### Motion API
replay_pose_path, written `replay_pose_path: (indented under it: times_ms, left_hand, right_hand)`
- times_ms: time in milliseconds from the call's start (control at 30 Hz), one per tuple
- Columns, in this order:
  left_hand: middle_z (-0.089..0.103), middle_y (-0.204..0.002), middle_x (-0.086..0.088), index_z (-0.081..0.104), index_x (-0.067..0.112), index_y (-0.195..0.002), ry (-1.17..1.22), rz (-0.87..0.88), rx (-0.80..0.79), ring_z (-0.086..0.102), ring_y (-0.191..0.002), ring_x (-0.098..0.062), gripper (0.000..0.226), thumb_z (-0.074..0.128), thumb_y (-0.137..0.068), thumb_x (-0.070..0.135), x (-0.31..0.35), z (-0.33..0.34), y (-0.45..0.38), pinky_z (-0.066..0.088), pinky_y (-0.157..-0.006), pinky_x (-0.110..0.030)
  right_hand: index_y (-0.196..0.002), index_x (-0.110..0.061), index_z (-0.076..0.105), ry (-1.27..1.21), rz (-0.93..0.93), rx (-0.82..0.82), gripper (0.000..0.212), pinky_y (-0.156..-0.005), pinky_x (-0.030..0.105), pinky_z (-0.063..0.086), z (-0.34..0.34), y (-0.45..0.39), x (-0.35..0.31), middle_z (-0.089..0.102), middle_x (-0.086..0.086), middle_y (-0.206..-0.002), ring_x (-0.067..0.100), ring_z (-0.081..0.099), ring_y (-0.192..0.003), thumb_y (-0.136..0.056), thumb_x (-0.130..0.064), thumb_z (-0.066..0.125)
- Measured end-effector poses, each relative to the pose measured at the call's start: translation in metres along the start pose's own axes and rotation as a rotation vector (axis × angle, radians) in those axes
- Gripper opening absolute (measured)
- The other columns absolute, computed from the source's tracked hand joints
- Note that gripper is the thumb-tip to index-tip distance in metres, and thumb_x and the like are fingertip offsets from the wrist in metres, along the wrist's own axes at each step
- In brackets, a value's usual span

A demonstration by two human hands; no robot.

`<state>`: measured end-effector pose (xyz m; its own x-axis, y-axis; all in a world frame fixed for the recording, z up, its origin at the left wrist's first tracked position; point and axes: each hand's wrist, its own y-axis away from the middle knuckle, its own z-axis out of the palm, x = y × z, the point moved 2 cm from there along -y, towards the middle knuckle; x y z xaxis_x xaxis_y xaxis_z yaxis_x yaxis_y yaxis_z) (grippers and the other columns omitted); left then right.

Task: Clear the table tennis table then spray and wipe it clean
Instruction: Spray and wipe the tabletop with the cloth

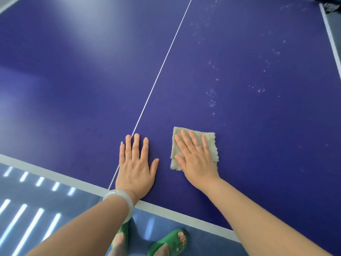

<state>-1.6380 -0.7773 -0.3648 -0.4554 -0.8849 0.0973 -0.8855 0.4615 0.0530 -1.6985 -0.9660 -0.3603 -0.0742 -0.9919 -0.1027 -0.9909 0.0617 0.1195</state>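
Observation:
The blue table tennis table (73, 80) fills the view, with a thin white centre line (162, 65) running up it. A folded grey-beige cloth (212, 139) lies flat on the table near its front edge, right of the line. My right hand (195, 159) presses flat on the cloth with straight fingers. My left hand (135, 163) rests flat on the bare table beside the centre line, a pale bangle on its wrist. Small spray droplets (212, 97) speckle the surface beyond the cloth and towards the right.
The table's white front edge (55, 176) runs diagonally below my hands; its right edge (330, 37) shows at the top right. Below is a glossy blue floor (36, 209) reflecting ceiling lights, and my feet in green sandals (168, 242).

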Motion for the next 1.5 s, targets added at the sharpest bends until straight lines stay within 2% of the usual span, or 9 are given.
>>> replay_pose_path:
  times_ms: [67,233,467,700,1000,1100,1200,1300,1500]
  left_hand:
    - [0.020,-0.160,-0.016,0.029,0.011,-0.152,-0.007,-0.001,0.007,0.006,-0.150,-0.035,0.071,0.021,-0.096,0.054,-0.001,0.002,0.000,0.008,-0.121,-0.051]
    - [0.021,-0.160,-0.016,0.029,0.011,-0.152,0.002,0.001,0.020,0.006,-0.150,-0.035,0.070,0.022,-0.097,0.054,0.000,0.004,0.000,0.009,-0.120,-0.052]
    - [0.022,-0.160,-0.015,0.030,0.011,-0.151,0.020,-0.003,0.016,0.007,-0.150,-0.036,0.070,0.023,-0.097,0.055,0.001,0.005,0.000,0.010,-0.120,-0.052]
    - [0.020,-0.160,-0.015,0.029,0.013,-0.152,0.019,-0.004,0.025,0.006,-0.150,-0.035,0.069,0.024,-0.097,0.055,0.000,0.005,0.000,0.009,-0.120,-0.051]
    - [0.017,-0.161,-0.018,0.027,0.010,-0.153,0.011,0.006,-0.008,0.003,-0.150,-0.038,0.071,0.025,-0.096,0.053,0.001,0.004,0.000,0.010,-0.120,-0.055]
    - [0.018,-0.160,-0.019,0.029,0.009,-0.152,0.018,-0.005,-0.009,0.005,-0.149,-0.039,0.071,0.025,-0.096,0.052,0.001,0.003,-0.001,0.013,-0.119,-0.055]
    - [0.018,-0.159,-0.021,0.027,0.008,-0.152,0.016,0.017,-0.016,0.005,-0.149,-0.040,0.071,0.022,-0.096,0.051,0.001,0.003,-0.001,0.013,-0.119,-0.056]
    - [0.018,-0.159,-0.022,0.027,0.007,-0.152,0.026,0.024,-0.022,0.006,-0.148,-0.042,0.071,0.019,-0.096,0.051,0.000,0.003,-0.001,0.011,-0.119,-0.056]
    - [0.019,-0.158,-0.024,0.025,0.006,-0.152,0.026,0.041,-0.032,0.005,-0.147,-0.044,0.072,0.015,-0.096,0.050,0.000,0.004,0.000,0.009,-0.119,-0.057]
  right_hand:
    - [-0.155,-0.027,-0.003,0.002,0.063,-0.024,0.059,-0.122,0.046,-0.005,-0.005,-0.019,0.041,-0.007,-0.008,-0.163,0.014,-0.009,-0.151,-0.102,-0.047,0.015]
    - [-0.156,-0.020,-0.004,-0.119,0.932,0.018,0.061,-0.120,0.052,0.001,-0.016,0.001,0.111,-0.005,0.002,-0.165,0.022,-0.007,-0.151,-0.103,-0.044,0.014]
    - [-0.154,-0.024,-0.014,0.027,0.195,-0.027,0.058,-0.121,0.050,-0.007,-0.002,-0.071,-0.017,-0.017,-0.001,-0.162,0.021,-0.014,-0.150,-0.104,-0.041,0.009]
    - [-0.154,-0.034,-0.009,0.038,-0.111,-0.123,0.056,-0.119,0.050,-0.011,-0.014,-0.159,-0.030,-0.013,-0.006,-0.163,0.020,-0.016,-0.150,-0.104,-0.044,0.015]
    - [-0.156,-0.026,-0.007,-0.093,0.846,-0.017,0.060,-0.119,0.056,0.000,-0.018,-0.052,0.078,-0.006,0.002,-0.164,0.024,-0.009,-0.151,-0.102,-0.047,0.008]
    - [-0.155,-0.023,-0.011,-0.042,0.789,0.004,0.062,-0.119,0.056,0.000,-0.003,-0.026,0.006,-0.010,0.005,-0.164,0.027,-0.009,-0.151,-0.102,-0.047,0.009]
    - [-0.157,-0.021,-0.001,0.009,0.455,0.015,0.061,-0.120,0.056,0.005,0.010,0.012,-0.063,-0.003,0.006,-0.164,0.028,-0.001,-0.151,-0.101,-0.045,0.010]
    - [-0.157,-0.022,0.011,0.035,0.308,-0.005,0.059,-0.119,0.055,0.014,0.012,0.061,-0.048,0.007,0.003,-0.164,0.025,0.005,-0.151,-0.101,-0.044,0.014]
    - [-0.155,-0.024,-0.006,-0.113,1.140,0.007,0.060,-0.119,0.055,0.003,0.007,0.096,-0.016,-0.005,0.004,-0.165,0.026,-0.006,-0.151,-0.102,-0.044,0.015]
